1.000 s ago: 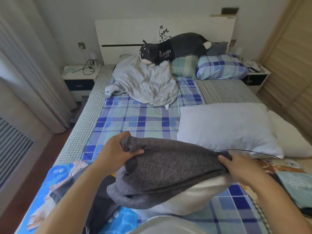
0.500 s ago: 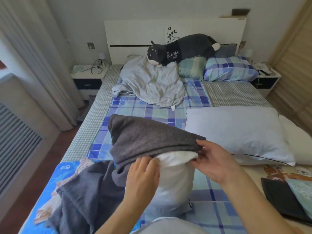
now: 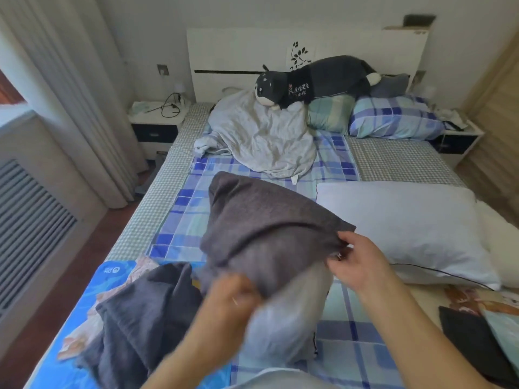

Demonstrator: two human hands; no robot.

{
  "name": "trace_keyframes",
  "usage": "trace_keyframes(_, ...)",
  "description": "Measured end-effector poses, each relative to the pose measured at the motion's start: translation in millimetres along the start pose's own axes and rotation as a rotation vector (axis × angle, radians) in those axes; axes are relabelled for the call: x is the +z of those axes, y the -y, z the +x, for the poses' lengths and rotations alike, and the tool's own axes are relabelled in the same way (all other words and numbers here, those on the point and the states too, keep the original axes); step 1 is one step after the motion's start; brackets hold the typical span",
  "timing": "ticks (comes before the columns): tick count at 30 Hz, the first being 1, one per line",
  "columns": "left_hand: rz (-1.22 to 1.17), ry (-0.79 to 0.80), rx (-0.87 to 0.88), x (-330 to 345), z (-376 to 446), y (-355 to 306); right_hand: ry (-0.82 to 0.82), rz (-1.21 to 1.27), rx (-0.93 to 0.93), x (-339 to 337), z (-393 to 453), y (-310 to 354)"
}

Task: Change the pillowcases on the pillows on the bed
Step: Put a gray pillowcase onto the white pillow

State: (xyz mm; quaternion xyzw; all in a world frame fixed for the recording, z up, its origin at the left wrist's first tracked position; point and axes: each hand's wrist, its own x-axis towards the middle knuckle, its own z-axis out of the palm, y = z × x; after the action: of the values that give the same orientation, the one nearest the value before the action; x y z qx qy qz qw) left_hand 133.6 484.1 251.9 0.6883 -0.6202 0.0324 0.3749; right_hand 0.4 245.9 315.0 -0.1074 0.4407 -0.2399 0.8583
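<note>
— Where do we stand with the grey pillowcase (image 3: 269, 223)?

— At frame centre, over the far end of the white pillow (image 3: 283, 321); the near end is bare. Our right hand (image 3: 362, 265) pinches the open hem at centre right. Our left hand (image 3: 230, 293), lower centre, is blurred; we cannot tell its grip.

— Advice?

— Draw both hem corners down evenly toward the lower edge, seating the far corners first. A second bare pillow (image 3: 398, 226) waits at right

Both hands (image 3: 295, 282) grip the grey pillowcase (image 3: 269, 228) — pillow (image 3: 286, 318) half covered.
</note>
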Motion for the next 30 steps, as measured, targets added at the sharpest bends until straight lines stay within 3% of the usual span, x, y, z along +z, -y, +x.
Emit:
trace_keyframes(2,-0.118,0.291,0.117,21,-27,-20,0.002,0.016,-0.012,-2,7,0)
trace_keyframes(6,0.199,0.572,-0.123,38,-23,31,0.158,-0.062,0.177,-5,9,-10)
trace_keyframes(10,0.422,0.739,0.017,21,-13,24,0.284,-0.091,0.221,-3,19,-6)
trace_keyframes(13,0.285,0.740,-0.084,14,-6,16,0.352,-0.028,0.186,-11,28,-18)
trace_keyframes(16,0.106,0.522,-0.151,15,17,4,0.433,0.022,0.230,-24,27,-50)
trace_keyframes(19,0.044,0.327,-0.309,21,25,-3,0.321,-0.080,0.240,-27,24,-77)
trace_keyframes(23,0.196,0.469,-0.475,53,2,-7,0.148,-0.077,0.154,-19,24,-75)
trace_keyframes(26,0.334,0.465,-0.485,73,-11,3,0.099,-0.132,0.153,-17,28,-75)
trace_keyframes(30,0.347,0.948,-0.441,83,-24,4,-0.130,-0.812,-0.003,-37,47,-87)
